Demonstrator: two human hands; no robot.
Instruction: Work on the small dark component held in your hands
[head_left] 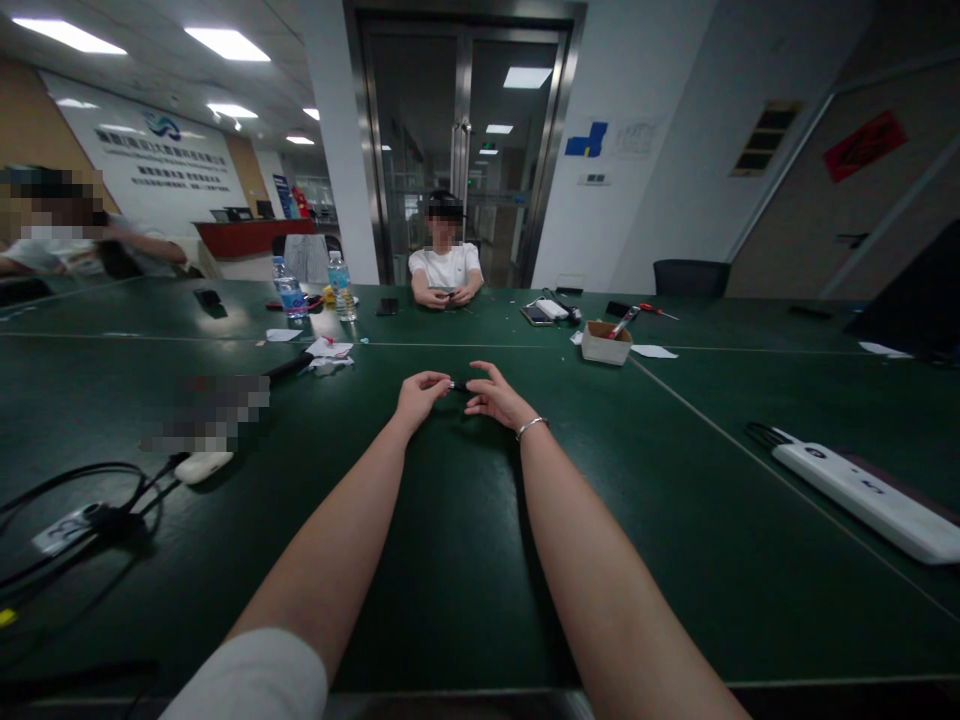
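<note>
Small black item (pixel 458 386) w/ silvery left end is btwn the two hands, out over the middle of the green table (pixel 465 560); can't tell if it touches the tabletop. L hand (pixel 420 398) has thumb + forefinger pinched on the silvery end. R hand (pixel 498 398) is at the other end, some fingers spread apart; can't tell if it grips. Bracelet (pixel 532 428) on R wrist. Farther out: open box (pixel 606 348) to the right, paper scraps (pixel 330 349) to the left, 2 water bottles (pixel 341 290) standing behind the scraps. Long white device (pixel 862 495) far R, black cables (pixel 112 518) far L. Co-worker (pixel 448 265) in white tee sits opposite, hands close together on the table.
</note>
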